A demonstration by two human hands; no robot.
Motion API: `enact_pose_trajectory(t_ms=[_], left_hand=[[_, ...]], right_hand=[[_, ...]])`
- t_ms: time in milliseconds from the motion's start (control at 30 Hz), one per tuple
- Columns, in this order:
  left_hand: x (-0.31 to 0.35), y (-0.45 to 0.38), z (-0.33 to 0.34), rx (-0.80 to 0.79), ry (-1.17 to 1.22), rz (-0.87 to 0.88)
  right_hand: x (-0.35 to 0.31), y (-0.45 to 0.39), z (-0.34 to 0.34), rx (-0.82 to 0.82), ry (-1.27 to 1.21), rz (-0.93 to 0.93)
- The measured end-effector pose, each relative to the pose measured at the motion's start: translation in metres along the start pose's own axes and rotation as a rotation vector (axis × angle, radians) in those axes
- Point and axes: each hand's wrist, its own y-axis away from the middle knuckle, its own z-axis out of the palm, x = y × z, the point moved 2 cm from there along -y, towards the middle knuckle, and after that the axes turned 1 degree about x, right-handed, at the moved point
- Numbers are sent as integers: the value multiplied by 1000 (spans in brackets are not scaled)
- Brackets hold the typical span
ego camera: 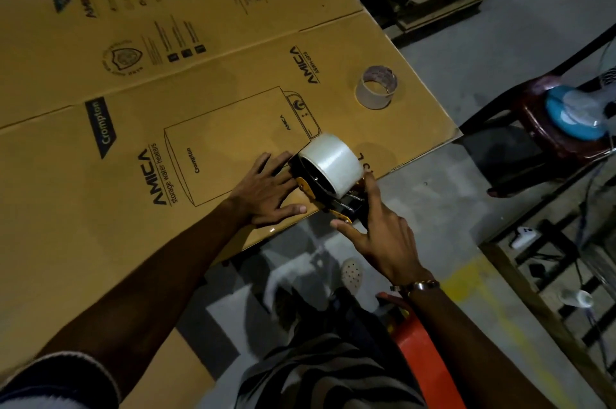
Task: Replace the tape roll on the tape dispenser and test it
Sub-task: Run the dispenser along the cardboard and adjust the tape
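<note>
In the head view, the dispenser (328,198) sits at the near right edge of the flattened carton (166,101), with the new roll (333,160) already seated on its hub. Our left hand (266,190) lies flat and spread on the carton, fingertips against the dispenser's left side to brace it. Our right hand (380,228) is open, fingers splayed, the index finger touching the roll's right face; it pinches nothing. The empty core (376,87) stands farther off, well apart. We judge the step in hand to be seating the roll and threading it. Press the roll squarely until flush, hold the frame steady with the left hand, then find the tape's free end; we cannot tell where it lies.
</note>
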Motion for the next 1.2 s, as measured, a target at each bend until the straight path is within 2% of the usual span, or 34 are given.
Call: enact_pose_trajectory(t_ms=[167, 333, 533, 833, 1200], left_hand=[[4, 0, 7, -53, 24, -68], [4, 1, 10, -26, 42, -74], [5, 0, 10, 17, 78, -99], [29, -7, 7, 61, 141, -237], [44, -5, 1, 155, 20, -32]], right_hand=[[-1, -3, -3, -25, 6, 19], [-8, -8, -11, -30, 43, 2], [-23, -28, -36, 17, 219, -39], [-31, -27, -55, 47, 287, -85], [-8, 6, -48, 70, 203, -78]])
